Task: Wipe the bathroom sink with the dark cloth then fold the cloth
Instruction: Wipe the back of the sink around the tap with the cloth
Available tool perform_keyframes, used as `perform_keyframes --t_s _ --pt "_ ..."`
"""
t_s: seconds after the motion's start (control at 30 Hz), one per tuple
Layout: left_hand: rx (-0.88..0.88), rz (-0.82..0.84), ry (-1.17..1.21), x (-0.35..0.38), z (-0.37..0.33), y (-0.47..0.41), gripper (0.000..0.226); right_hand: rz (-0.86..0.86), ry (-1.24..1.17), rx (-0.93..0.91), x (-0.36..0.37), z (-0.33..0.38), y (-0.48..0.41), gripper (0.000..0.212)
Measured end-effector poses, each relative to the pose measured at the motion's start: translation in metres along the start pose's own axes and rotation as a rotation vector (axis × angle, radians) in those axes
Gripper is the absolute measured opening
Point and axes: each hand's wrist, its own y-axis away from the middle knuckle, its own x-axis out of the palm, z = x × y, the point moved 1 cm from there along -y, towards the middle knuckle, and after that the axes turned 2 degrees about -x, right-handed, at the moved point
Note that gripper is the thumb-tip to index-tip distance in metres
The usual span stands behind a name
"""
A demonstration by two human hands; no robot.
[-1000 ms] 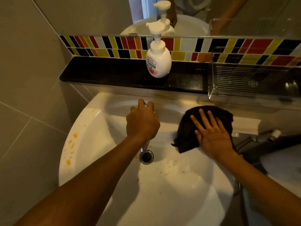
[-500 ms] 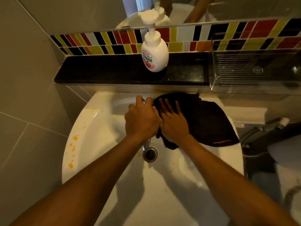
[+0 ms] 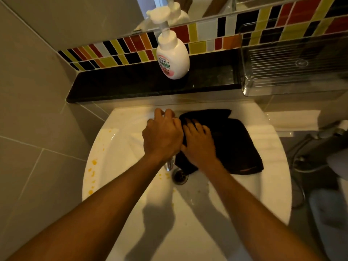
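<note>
The white bathroom sink (image 3: pixel 131 213) fills the lower middle of the head view, with orange-yellow spots along its left rim and near the drain (image 3: pixel 180 176). The dark cloth (image 3: pixel 235 146) lies spread over the sink's back right rim and drapes into the basin. My right hand (image 3: pixel 198 146) presses flat on the cloth's left part, fingers spread. My left hand (image 3: pixel 162 136) is wrapped over the tap (image 3: pixel 169 164), hiding most of it; only the spout tip shows below the hand.
A white pump soap bottle (image 3: pixel 173 57) stands on the black ledge (image 3: pixel 122 83) behind the sink. A clear plastic rack (image 3: pixel 293 72) sits on the ledge at the right. Grey tiled wall closes the left side. Hose and toilet parts lie at the right.
My right hand slid the cloth left from the sink's right rim to just beside the tap, then held there. My left hand stayed on the tap.
</note>
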Motion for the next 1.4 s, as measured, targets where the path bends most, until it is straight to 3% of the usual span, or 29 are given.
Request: perform_keyframes --t_s 0.13,0.3,0.47,0.57,0.7,0.9,0.97,1.1,1.2,1.4 --pt "-0.007 -0.003 -0.019 0.001 -0.002 0.000 0.033 0.004 0.286 -0.237 -0.018 -0.049 -0.015 0.066" --pt "-0.007 -0.023 -0.006 0.001 0.002 -0.004 0.030 0.011 0.287 -0.281 -0.017 -0.056 -0.022 0.059" --pt "0.000 -0.003 0.004 0.002 0.001 0.002 0.031 -0.315 0.149 -0.246 -0.014 -0.045 -0.009 0.038" --pt "-0.017 -0.003 0.013 0.003 0.003 -0.002 0.032 -0.324 -0.025 -0.143 -0.018 -0.039 -0.023 0.034" --pt "-0.025 0.002 0.008 0.004 0.005 -0.002 0.033 -0.319 -0.040 -0.135 -0.017 -0.035 -0.041 0.018" --pt "-0.031 0.015 0.018 0.005 0.005 -0.002 0.033 -0.561 -0.375 -0.133 -0.027 -0.028 -0.060 0.019" --pt "-0.037 0.012 0.020 0.005 0.004 -0.002 0.034 -0.463 -0.400 -0.170 -0.025 -0.018 -0.069 0.019" --pt "-0.042 0.017 0.015 0.005 0.004 -0.002 0.038 0.036 -0.199 -0.396 -0.024 -0.028 -0.076 0.034" --pt "-0.064 0.031 0.005 0.006 0.006 -0.002 0.052 0.134 -0.038 -0.474 -0.033 -0.047 -0.075 0.045" --pt "-0.069 0.034 0.015 0.006 0.005 -0.002 0.045 0.450 -0.439 -0.172 -0.074 -0.015 -0.069 0.048"
